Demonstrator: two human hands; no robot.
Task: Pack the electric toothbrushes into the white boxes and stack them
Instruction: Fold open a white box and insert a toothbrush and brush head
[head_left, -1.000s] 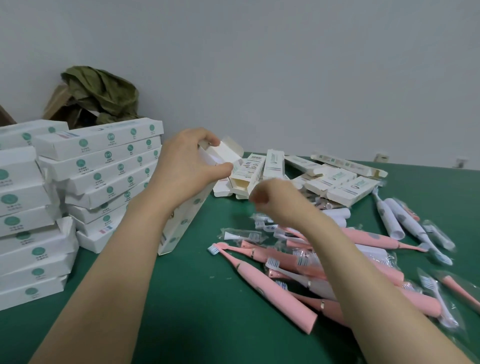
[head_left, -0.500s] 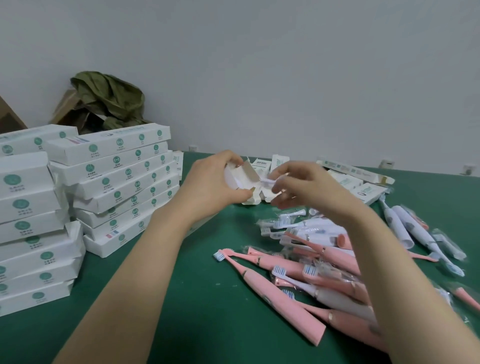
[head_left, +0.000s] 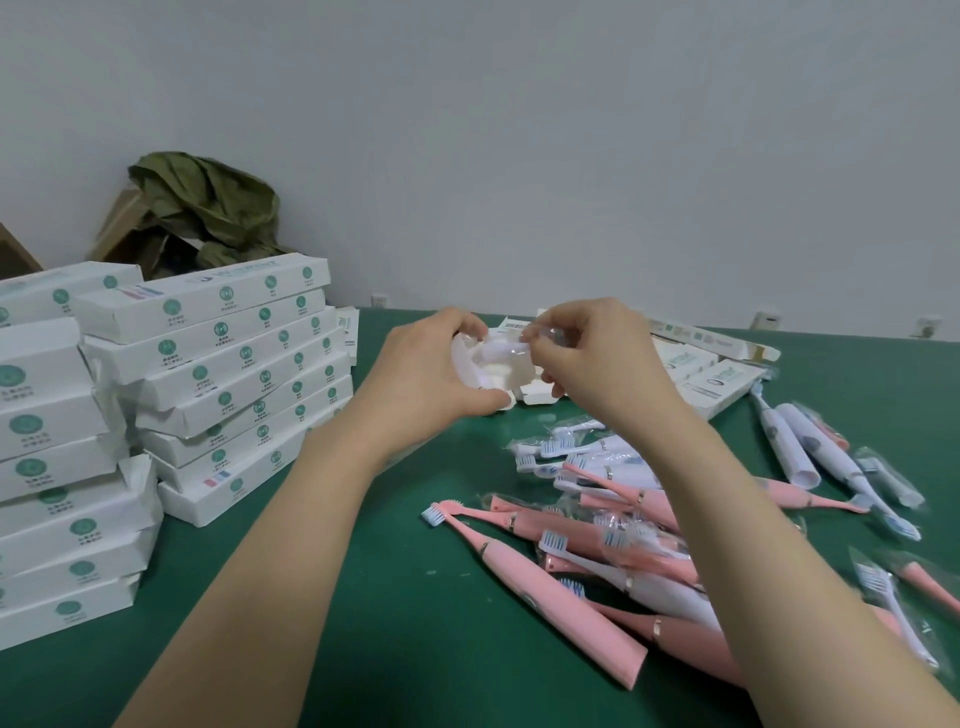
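Our left hand (head_left: 426, 374) grips the open end of a white box (head_left: 493, 376), fingers curled round its flaps, held above the far middle of the green desk (head_left: 363, 597). Our right hand (head_left: 602, 364) pinches a small clear-wrapped white piece (head_left: 511, 349) at the box's mouth; we cannot tell exactly what it is. The electric toothbrushes (head_left: 587, 551), pink and white, lie heaped on the desk at near right. Stacked white boxes (head_left: 218, 364) stand at left, and loose boxes (head_left: 717, 379) lie at far right. An olive cloth (head_left: 208, 208) sits behind the stacks.
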